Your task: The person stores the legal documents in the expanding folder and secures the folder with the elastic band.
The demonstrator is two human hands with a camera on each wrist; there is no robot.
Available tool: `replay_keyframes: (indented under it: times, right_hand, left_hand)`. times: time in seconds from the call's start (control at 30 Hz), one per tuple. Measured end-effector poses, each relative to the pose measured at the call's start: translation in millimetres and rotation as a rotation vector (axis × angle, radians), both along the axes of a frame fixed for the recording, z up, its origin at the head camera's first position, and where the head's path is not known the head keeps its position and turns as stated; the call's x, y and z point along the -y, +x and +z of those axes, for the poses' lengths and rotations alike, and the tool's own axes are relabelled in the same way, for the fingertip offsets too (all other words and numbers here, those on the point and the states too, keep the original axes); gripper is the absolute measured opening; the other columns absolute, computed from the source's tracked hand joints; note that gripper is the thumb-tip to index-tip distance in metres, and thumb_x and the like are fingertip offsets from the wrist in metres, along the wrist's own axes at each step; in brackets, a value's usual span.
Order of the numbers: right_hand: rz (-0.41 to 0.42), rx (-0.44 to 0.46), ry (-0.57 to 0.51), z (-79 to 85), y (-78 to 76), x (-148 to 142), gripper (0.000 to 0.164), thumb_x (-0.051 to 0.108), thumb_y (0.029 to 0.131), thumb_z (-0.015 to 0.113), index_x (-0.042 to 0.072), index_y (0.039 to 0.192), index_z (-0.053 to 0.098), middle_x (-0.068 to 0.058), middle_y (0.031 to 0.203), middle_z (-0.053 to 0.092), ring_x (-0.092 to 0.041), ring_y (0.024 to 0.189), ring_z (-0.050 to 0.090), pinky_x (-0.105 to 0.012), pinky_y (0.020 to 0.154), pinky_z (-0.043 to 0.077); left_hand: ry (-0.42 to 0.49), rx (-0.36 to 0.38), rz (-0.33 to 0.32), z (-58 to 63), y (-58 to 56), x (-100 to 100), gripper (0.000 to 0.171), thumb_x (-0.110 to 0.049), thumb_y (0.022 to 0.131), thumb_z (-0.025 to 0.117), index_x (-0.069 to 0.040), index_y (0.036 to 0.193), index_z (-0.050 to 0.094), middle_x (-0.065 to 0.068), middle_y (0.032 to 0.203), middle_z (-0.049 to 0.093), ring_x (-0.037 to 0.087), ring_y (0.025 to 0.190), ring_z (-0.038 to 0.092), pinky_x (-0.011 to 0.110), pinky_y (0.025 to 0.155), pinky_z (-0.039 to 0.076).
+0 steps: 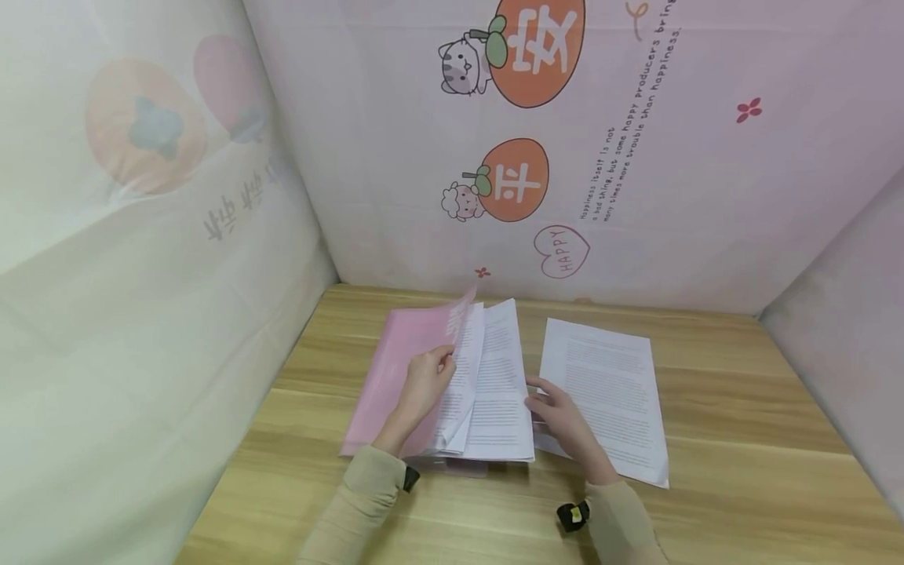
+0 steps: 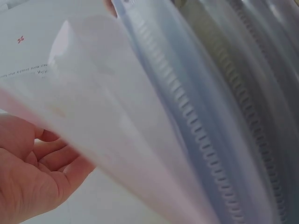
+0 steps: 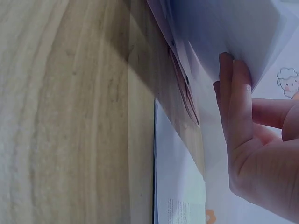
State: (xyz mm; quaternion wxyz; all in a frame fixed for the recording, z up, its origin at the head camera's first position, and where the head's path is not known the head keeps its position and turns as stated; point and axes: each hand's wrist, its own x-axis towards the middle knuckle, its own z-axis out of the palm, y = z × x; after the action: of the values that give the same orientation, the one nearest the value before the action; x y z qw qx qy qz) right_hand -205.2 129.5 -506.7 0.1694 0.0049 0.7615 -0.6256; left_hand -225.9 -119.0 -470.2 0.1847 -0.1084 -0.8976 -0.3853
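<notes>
A pink folder (image 1: 395,361) with clear plastic sleeves lies open on the table, printed sheets (image 1: 500,392) inside it. My left hand (image 1: 426,378) pinches the edge of the raised pink front cover with curled fingers. In the left wrist view, the clear sleeves (image 2: 187,112) fan out beside the cover, partly blurred. At the right edge of the filled pages, my right hand (image 1: 565,420) holds them; in the right wrist view its fingers (image 3: 238,102) lie against the page edges. Beside the folder rests a loose printed sheet (image 1: 613,392), its left edge partly hidden by the right hand.
The wood-grain table (image 1: 741,439) carries the folder and paper. A printed cloth backdrop (image 1: 395,157) stands behind it, with a pale cloth wall (image 1: 106,329) on the left and another on the right. Dark wrist cameras (image 1: 572,515) sit at the cuffs.
</notes>
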Motion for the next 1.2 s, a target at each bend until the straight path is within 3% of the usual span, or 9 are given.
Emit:
replay_keyframes:
  times: [0.37, 0.67, 0.93, 1.2]
  right_hand:
    - [-0.067, -0.046, 0.085, -3.4, -0.6, 5, 0.048, 0.009, 0.097, 0.056, 0.008, 0.144, 0.047, -0.028, 0.124, 0.064, -0.023, 0.092, 0.072, -0.033, 0.074, 0.061]
    - [-0.046, -0.050, 0.046, 1.1, -3.0, 15, 0.049, 0.007, 0.096, 0.057, 0.006, 0.144, 0.047, -0.029, 0.125, 0.062, -0.015, 0.085, 0.068, -0.027, 0.072, 0.059]
    - [0.033, -0.084, 0.001, 1.4, -2.4, 23, 0.052, 0.004, 0.096, 0.056, 0.002, 0.147, 0.042, -0.033, 0.129, 0.060, -0.024, 0.099, 0.069, -0.029, 0.077, 0.060]
    - [-0.010, -0.100, -0.015, -3.5, -0.8, 25, 0.056, 0.002, 0.094, 0.059, -0.002, 0.147, 0.040, -0.034, 0.129, 0.059, -0.024, 0.099, 0.070, -0.028, 0.077, 0.061]
  left_hand:
    - [0.023, 0.039, -0.010, 1.0, -1.0, 1, 0.030, -0.002, 0.089, 0.054, 0.006, 0.113, 0.070, 0.023, 0.107, 0.074, 0.035, 0.098, 0.073, 0.042, 0.085, 0.060]
    - [0.008, 0.029, -0.007, 1.6, 0.1, 0, 0.028, -0.002, 0.088, 0.055, 0.003, 0.110, 0.072, 0.020, 0.104, 0.075, 0.033, 0.096, 0.074, 0.042, 0.084, 0.060]
    - [0.013, 0.030, -0.015, -0.8, -0.9, 0, 0.030, -0.003, 0.089, 0.055, 0.006, 0.112, 0.071, 0.022, 0.105, 0.075, 0.034, 0.097, 0.073, 0.041, 0.084, 0.061]
    - [0.027, 0.033, -0.021, -0.5, -0.3, 0, 0.030, -0.002, 0.089, 0.055, 0.007, 0.114, 0.070, 0.022, 0.106, 0.074, 0.034, 0.097, 0.073, 0.041, 0.084, 0.060]
